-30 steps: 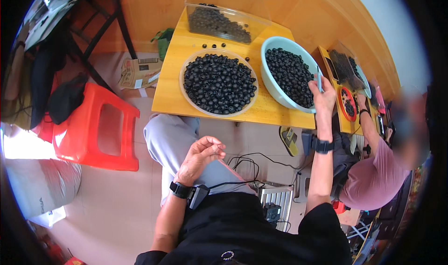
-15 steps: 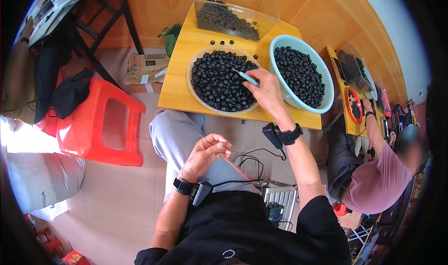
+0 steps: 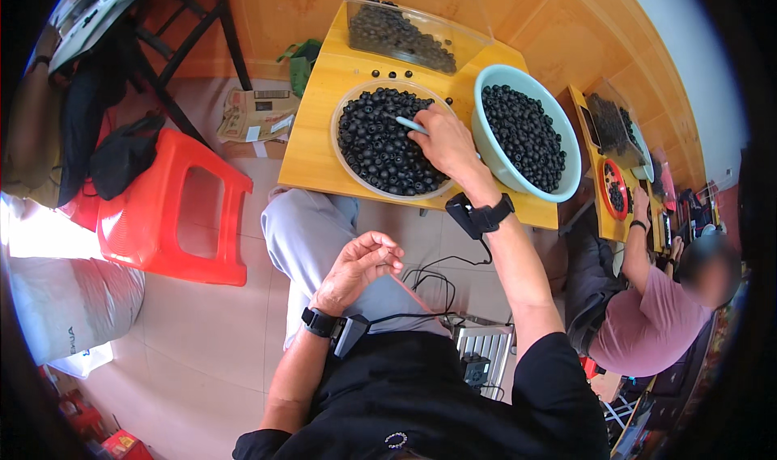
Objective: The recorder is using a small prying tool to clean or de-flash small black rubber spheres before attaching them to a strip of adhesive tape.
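Observation:
My right hand [image 3: 447,142] is closed round a slim light-blue pen-shaped tool [image 3: 411,125] over the right part of a shallow clear round tray [image 3: 337,162]. The tool points leftward above the heap of black beads [image 3: 376,154] that fills the tray; the beads look round with holes. In front of my lap, my left hand [image 3: 362,267] is raised with thumb and fingers pinched together, away from the table. Whatever it may hold is too small to make out. To the right of my right hand stands a pale-blue basin [image 3: 568,186] heaped with similar black beads [image 3: 524,136].
On the yellow table [image 3: 306,154], a clear plastic box [image 3: 477,43] holding black beads stands at the back, with a few loose beads [image 3: 392,74] before it. A red stool [image 3: 154,217] is at left. Another person [image 3: 647,314] sits at right by a red tray [image 3: 607,197].
My right hand has shifted slightly left with the tool, which is now turned more sideways. My left hand is nearly unmoved. The other person's arm has drawn back a little from the red tray.

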`<state>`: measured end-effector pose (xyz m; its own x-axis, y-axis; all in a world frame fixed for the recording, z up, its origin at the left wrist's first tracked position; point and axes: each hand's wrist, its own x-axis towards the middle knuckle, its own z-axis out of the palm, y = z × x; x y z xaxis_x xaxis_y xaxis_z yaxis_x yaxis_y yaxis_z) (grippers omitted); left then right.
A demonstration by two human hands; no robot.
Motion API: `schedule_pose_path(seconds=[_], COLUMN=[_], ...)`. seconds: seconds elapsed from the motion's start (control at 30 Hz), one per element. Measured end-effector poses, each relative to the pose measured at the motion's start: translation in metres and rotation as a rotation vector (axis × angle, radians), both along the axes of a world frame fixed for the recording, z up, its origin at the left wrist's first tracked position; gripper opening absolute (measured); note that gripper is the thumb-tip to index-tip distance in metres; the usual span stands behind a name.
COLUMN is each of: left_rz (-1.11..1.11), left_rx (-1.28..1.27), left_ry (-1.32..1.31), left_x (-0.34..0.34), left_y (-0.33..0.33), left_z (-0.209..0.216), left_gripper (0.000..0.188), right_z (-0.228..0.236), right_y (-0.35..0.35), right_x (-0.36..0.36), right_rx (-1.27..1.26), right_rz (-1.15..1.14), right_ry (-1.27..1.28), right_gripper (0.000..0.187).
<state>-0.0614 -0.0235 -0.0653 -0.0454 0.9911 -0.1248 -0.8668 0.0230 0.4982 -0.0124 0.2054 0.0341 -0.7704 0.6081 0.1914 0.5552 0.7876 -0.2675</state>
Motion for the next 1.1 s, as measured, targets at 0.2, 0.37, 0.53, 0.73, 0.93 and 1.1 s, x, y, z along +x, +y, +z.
schedule_pose_path(seconds=[0.2,0.37,0.53,0.73,0.93,1.1], left_rz=[0.06,0.202,0.265,0.307,0.208,0.183], left_rx=[0.042,-0.011,-0.049,-0.065,0.005,0.061], left_ry=[-0.056,-0.039,0.189,0.275,-0.103,-0.307], left_x=[0.001,0.0,0.004,0.007,0.003,0.004], left_y=[-0.002,-0.008,-0.01,-0.011,-0.015,-0.012], left_z=[-0.001,0.016,0.026,0.024,0.013,0.008], left_gripper=[0.013,0.027,0.026,0.02,0.017,0.015], right_z=[0.013,-0.002,-0.018,-0.024,-0.016,-0.018], right_y=[-0.032,-0.098,-0.124,-0.135,-0.142,-0.147], right_x=[0.033,0.06,0.066,0.07,0.079,0.088], right_rx=[-0.669,-1.202,-1.365,-1.487,-1.192,-0.564], right_rz=[0.038,0.021,-0.1,-0.163,-0.153,0.047], right_ry=[0.333,0.378,0.489,0.594,0.607,0.519], right_gripper=[0.02,0.011,0.01,0.008,0.016,0.019])
